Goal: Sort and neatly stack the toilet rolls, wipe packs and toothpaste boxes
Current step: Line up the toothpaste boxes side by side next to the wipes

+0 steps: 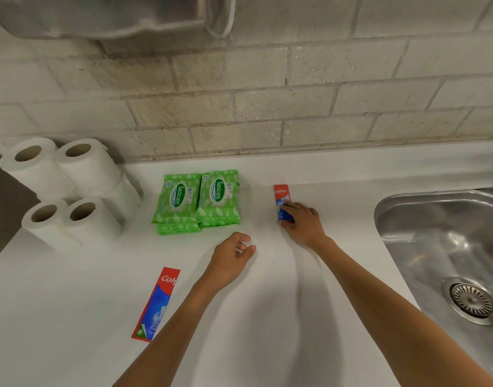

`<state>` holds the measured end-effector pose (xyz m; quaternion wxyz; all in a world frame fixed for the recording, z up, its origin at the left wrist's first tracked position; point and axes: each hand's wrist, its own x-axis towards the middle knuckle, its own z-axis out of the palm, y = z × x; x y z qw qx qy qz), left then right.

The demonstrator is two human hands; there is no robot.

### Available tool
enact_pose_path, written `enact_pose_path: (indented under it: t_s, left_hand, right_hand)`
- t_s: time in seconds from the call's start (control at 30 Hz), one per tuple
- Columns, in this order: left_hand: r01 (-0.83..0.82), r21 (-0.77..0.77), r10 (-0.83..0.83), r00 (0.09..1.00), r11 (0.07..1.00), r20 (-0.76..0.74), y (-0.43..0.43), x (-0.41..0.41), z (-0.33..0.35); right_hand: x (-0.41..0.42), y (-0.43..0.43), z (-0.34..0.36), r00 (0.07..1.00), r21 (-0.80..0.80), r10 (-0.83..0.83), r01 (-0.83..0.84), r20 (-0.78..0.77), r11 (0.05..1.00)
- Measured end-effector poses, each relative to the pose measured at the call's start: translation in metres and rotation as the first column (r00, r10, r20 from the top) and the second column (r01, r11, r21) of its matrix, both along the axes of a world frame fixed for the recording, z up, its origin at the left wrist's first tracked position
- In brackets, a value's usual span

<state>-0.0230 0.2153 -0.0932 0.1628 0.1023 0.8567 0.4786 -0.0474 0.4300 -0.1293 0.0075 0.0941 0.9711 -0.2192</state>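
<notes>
Pale brick wall fills the top of the frame, and the white tabletop spreads out below it. The steel sink is sunk in at the right edge. Over at the left edge, the toilet rolls stand on end in a tight cluster, four cardboard cores facing up. Just right of them, at centre, are the green wipe packs, two stacks side by side and touching. Lower left, a long toothpaste box lies flat and alone, partly behind the left forearm. The left hand hovers mid-frame, its grip loosely curled and holding nothing. The right hand, right of centre, has its grip wrapped round the near end of the second toothpaste box, which lies between the wipes and the sink.
</notes>
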Motion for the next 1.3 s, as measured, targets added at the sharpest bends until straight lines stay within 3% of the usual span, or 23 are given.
enact_pose_path:
  t_s: [0.4, 0.63, 0.87, 1.1, 1.3]
  left_hand:
    - [-0.005, -0.022, 0.005, 1.000, 1.000, 0.004, -0.005, 0.002, -0.001]
    - [-0.034, -0.034, 0.033, 0.999, 0.999, -0.036, -0.016, 0.004, 0.005]
    - [-0.203, -0.238, 0.175, 0.976, 0.950, -0.132, -0.070, 0.012, 0.005]
    - [-0.372, -0.518, 0.301, 0.928, 0.770, -0.220, -0.133, 0.039, 0.001]
    - [-0.320, -0.663, 0.238, 0.947, 0.677, -0.215, -0.138, 0.062, -0.007]
  right_hand:
    - [-0.004, 0.002, 0.004, 1.000, -0.005, -0.004, 0.004, 0.014, 1.000]
    - [0.009, -0.010, 0.010, 0.993, -0.158, -0.054, 0.036, -0.108, 0.987]
    - [0.046, -0.061, 0.024, 0.961, -0.271, -0.084, 0.009, -0.264, 0.963]
    - [0.076, -0.139, 0.042, 0.986, -0.343, 0.042, -0.096, -0.162, 0.934]
    - [0.092, -0.182, 0.042, 0.994, -0.402, 0.064, -0.094, -0.087, 0.911]
